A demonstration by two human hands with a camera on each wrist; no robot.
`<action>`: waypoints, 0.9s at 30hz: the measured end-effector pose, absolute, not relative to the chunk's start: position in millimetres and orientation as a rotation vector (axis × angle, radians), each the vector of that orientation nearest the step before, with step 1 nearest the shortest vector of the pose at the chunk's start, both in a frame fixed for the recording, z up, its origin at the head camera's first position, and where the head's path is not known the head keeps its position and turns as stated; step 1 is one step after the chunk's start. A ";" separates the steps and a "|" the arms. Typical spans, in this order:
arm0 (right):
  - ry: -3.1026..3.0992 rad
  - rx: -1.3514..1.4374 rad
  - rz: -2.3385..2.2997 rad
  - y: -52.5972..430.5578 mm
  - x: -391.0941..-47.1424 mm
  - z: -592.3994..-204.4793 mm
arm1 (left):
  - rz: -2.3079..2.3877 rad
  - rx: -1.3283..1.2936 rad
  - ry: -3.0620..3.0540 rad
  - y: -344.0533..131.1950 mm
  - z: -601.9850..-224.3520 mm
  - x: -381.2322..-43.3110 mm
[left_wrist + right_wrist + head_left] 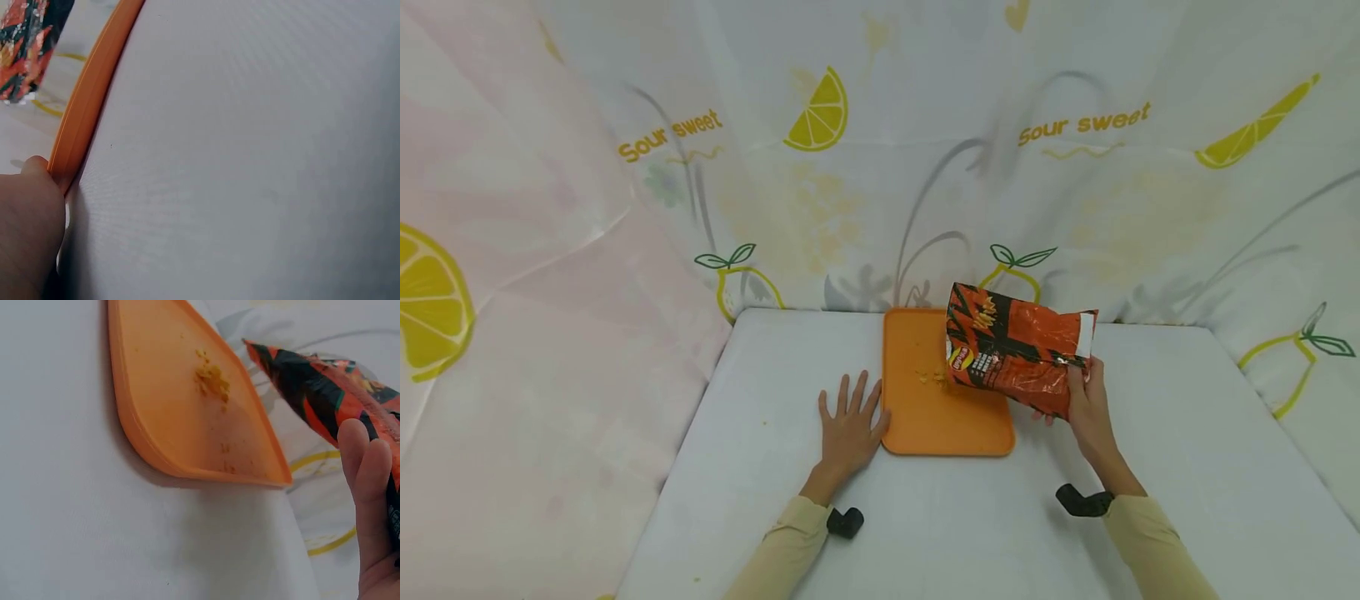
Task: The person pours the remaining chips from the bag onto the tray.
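Note:
An orange tray (940,417) lies flat on the white table (760,500), with a small pile of orange crumbs (934,377) on it. My right hand (1088,407) grips an orange-and-black snack bag (1011,346) by its end, tilted over the tray's right side. In the right wrist view the bag (312,394) hangs beside the tray (169,431), with the crumbs (212,378) below it and my fingers (365,469) curled on it. My left hand (848,425) lies flat on the table, fingers spread, its thumb against the tray's left rim (87,106).
A lemon-print cloth (880,150) hangs as a backdrop behind the table and on both sides. The table's left part (262,156) is bare white cloth. Black wrist mounts (846,522) sit on both of my forearms.

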State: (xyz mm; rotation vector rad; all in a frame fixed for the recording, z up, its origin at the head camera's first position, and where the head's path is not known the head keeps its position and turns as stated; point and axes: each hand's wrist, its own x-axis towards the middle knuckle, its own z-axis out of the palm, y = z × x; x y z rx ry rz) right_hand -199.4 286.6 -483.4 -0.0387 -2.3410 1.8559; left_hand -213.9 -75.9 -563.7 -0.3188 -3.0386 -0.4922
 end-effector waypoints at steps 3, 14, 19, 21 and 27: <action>-2.380 -0.070 1.780 286.6 -198.9 -483.1 | -0.503 -0.322 -3.033 -76.2 -564.8 -213.7; -2.417 -0.012 1.697 286.2 -197.8 -483.8 | -0.503 -0.325 -3.027 -74.9 -565.5 -214.5; -2.413 -0.012 1.608 284.2 -195.7 -483.0 | -0.496 -0.319 -3.029 -75.6 -567.9 -215.6; -2.386 -0.020 1.607 284.4 -194.7 -481.7 | -0.499 -0.323 -3.033 -75.7 -567.9 -215.9; -2.454 -0.006 1.612 286.4 -192.9 -481.3 | -0.498 -0.330 -3.021 -75.1 -565.4 -214.5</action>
